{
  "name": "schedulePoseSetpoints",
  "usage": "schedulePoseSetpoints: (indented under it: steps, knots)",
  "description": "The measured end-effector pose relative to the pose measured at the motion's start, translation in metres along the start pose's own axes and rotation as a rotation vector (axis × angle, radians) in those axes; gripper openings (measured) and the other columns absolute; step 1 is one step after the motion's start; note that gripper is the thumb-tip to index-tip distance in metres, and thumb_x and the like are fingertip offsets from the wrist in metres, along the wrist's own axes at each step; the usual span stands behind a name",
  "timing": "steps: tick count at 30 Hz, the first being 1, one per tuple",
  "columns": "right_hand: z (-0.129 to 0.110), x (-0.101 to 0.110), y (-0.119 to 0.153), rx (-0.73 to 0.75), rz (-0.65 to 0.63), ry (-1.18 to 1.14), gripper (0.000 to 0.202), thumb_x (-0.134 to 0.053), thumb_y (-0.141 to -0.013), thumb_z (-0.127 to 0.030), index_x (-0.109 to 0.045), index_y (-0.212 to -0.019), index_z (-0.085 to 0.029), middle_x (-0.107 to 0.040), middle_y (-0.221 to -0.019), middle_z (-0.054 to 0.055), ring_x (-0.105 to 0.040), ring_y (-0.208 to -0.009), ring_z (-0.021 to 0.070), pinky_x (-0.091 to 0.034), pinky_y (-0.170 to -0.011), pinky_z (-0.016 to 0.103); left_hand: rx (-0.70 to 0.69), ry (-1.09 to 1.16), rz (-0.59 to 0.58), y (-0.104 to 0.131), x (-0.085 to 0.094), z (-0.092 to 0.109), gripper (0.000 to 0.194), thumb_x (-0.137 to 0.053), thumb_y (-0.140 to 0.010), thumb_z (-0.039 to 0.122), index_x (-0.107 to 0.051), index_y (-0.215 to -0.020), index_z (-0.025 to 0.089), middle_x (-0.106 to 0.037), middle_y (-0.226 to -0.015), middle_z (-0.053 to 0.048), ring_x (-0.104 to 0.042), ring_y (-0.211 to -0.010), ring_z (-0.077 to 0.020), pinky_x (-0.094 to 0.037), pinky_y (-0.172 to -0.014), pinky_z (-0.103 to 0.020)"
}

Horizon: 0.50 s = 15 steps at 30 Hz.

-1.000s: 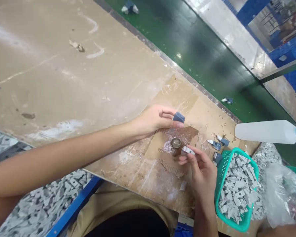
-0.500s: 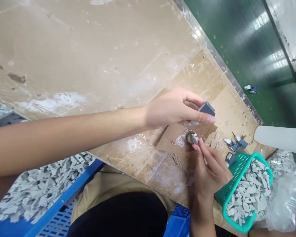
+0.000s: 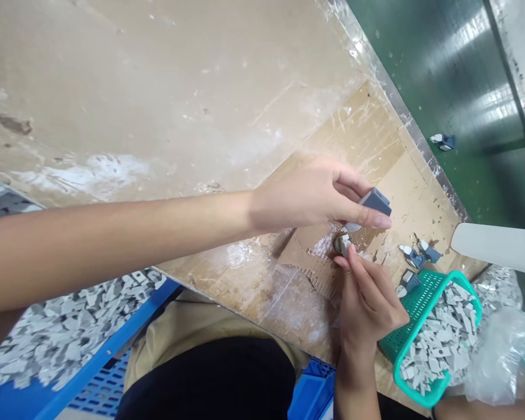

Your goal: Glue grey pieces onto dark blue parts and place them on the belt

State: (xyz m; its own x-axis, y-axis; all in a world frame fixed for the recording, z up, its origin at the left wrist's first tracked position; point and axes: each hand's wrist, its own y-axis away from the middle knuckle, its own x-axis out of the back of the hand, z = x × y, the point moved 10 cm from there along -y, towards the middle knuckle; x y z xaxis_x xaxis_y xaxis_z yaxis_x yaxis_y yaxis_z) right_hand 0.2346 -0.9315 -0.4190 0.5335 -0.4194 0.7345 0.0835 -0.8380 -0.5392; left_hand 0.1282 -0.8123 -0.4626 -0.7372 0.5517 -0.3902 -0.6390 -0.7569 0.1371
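My left hand [image 3: 317,201] pinches a dark blue-grey plastic part [image 3: 376,202] between thumb and fingers. A pale tip of that part shows below my thumb. Just below it, my right hand [image 3: 370,294] grips a small light grey plastic piece [image 3: 345,242] in its fingertips. The piece is over a small round dish like a bottle cap [image 3: 336,244]; whether it touches the inside I cannot tell. Under the dish lies a torn piece of cardboard [image 3: 304,248] with white smears.
A green basket [image 3: 452,279] of light grey pieces stands on the worktable [image 3: 179,116] at right. Beside it lie several blue-grey parts [image 3: 413,256]. Another part [image 3: 443,142] is on the green surface [image 3: 402,52]. A blue tray [image 3: 91,364] of pieces sits lower left; plastic bags [image 3: 496,350] at right.
My left hand with the blue-grey part has moved slightly right and down. The light grey piece in my right hand has shifted a little left and covers more of the dish. The view has shifted slightly.
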Motion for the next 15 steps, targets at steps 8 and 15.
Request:
schedulePoseSetpoints:
  steps: [8,15]
  knots:
    - [0.036,0.043,0.004,-0.325,0.307,-0.218,0.022,-0.077,-0.087,-0.019,-0.078,-0.106,-0.031,-0.070,-0.074,-0.002,-0.061,-0.062,0.0121,-0.048,-0.057,0.028,0.079,-0.071,-0.027,0.000,-0.015,-0.019,0.020,-0.086,-0.067,0.019,-0.080,-0.086,0.015,-0.079,-0.084,-0.004,-0.075,-0.083,-0.0204,-0.058,-0.081,-0.029]
    - [0.021,0.045,-0.003,-0.305,0.217,-0.307,0.030,-0.072,-0.088,-0.011,-0.078,-0.109,-0.032,-0.071,-0.084,0.001,-0.065,-0.069,0.0141,-0.053,-0.058,0.029,0.072,0.042,-0.188,0.008,-0.045,-0.033,0.021,-0.088,-0.066,0.016,-0.081,-0.086,0.018,-0.078,-0.088,-0.002,-0.075,-0.082,-0.0171,-0.060,-0.077,-0.024]
